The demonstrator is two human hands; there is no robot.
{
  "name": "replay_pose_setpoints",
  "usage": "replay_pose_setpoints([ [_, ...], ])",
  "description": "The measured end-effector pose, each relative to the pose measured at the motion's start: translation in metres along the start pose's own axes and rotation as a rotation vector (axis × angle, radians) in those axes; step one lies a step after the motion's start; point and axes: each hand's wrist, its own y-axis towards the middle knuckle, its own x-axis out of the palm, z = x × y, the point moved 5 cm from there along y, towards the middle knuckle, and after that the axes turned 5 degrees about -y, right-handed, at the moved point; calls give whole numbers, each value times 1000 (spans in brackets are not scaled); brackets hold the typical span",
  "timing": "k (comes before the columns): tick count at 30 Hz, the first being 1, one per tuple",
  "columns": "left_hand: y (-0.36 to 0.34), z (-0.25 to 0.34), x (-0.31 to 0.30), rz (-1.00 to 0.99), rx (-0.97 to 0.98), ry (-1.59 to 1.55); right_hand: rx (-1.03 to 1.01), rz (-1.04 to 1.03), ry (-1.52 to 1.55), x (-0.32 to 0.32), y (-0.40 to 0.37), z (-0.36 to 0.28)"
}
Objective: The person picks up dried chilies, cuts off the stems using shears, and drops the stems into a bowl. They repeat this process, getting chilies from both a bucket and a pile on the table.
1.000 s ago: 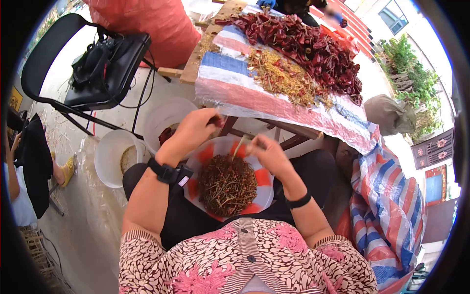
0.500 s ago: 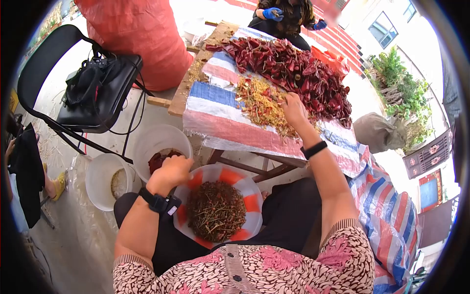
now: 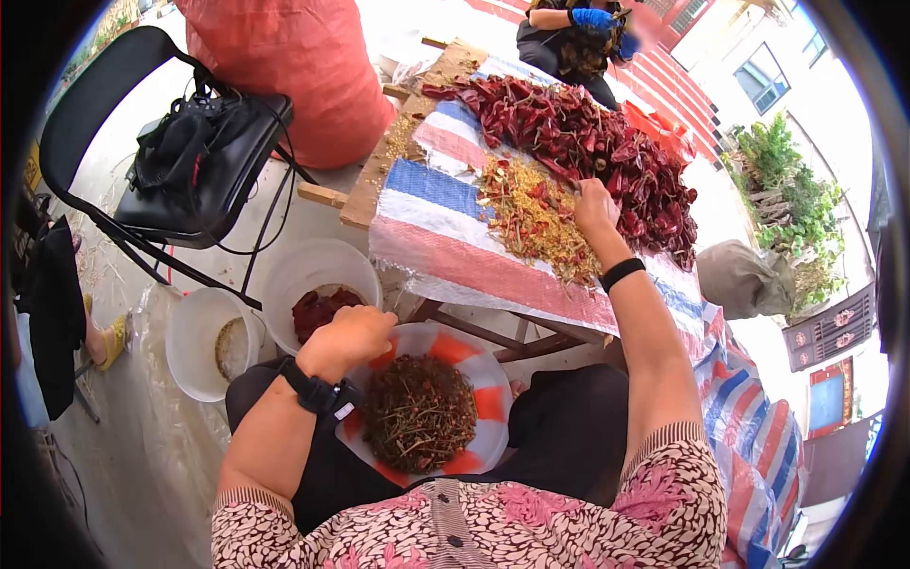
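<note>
My left hand (image 3: 349,337), fingers curled together, is over the near rim of a white bucket and the edge of a red-and-white basin (image 3: 490,406); whatever it grips is hidden. Brown-green stems (image 3: 420,414) fill much of the basin, which sits between my legs. Dark red dried chili peppers (image 3: 334,305) lie in that bucket (image 3: 284,275). On the table, my right hand (image 3: 595,211) is pinched at the edge of a large heap of dried chili peppers (image 3: 592,137), its fingertips on a dried chili pepper (image 3: 559,171). Yellow seeds and chili bits (image 3: 531,213) spread beside it.
A striped woven sheet (image 3: 431,242) covers the table. Left of me are a second white bucket (image 3: 204,346), a black chair (image 3: 180,223) holding a black bag, and a big red sack (image 3: 284,76). Across the table is a person wearing blue gloves (image 3: 592,19).
My right hand has moved from above the seeds to the edge of the chili heap. My left hand has shifted slightly right. The view has tilted a little.
</note>
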Motion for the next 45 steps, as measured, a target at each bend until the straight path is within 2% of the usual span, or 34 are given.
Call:
replay_pose_setpoints([
  [2, 0, 7, -8, 66, 35, -35, 45, -38, 60, -30, -18, -6],
  [6, 0, 24, -22, 200, 116, -166, 103, 129, 441, -52, -54, 18],
  [7, 0, 32, -29, 264, 150, -237, 51, 182, 627, -57, -64, 20],
  [10, 2, 52, -41, 551, 407, -469, 97, 128, 1039, -82, -120, 6],
  [13, -17, 80, -61, 816, 550, -374, 119, -10, 1150, -94, -177, -16],
  [16, -23, 96, -60, 848, 611, -283, 71, -160, 1193, -92, -226, -36],
  [17, -21, 98, -53, 831, 585, -282, 33, -151, 1206, -92, -238, -44],
  [20, -12, 105, -33, 427, 619, -832, 56, -256, 1293, -91, -266, -64],
  [24, -6, 107, -10, 59, 430, -1211, 75, -247, 1441, -83, -278, -76],
  [26, -7, 106, -11, 14, 457, -1246, 164, -275, 1626, -85, -283, -86],
  [27, -8, 105, -11, -7, 469, -1264, 155, -420, 1598, -74, -286, -88],
  [30, -15, 104, -13, -58, 470, -1312, 21, -350, 1468, -67, -291, -93],
  [34, -11, 98, -3, -170, 389, -1442, -526, 237, 777, -96, -292, -106],
  [35, -12, 97, 1, -214, 357, -1501, -588, 248, 691, -102, -292, -110],
  [38, -21, 103, -4, -247, 360, -1511, -459, 103, 974, -89, -284, -108],
  [39, -25, 105, -8, -238, 377, -1487, -479, 162, 1041, -91, -281, -109],
  [42, -29, 106, -19, -168, 471, -1420, 196, -459, 1831, -67, -289, -110],
  [45, -29, 103, -23, -143, 473, -1433, 341, -625, 2048, -60, -293, -118],
])
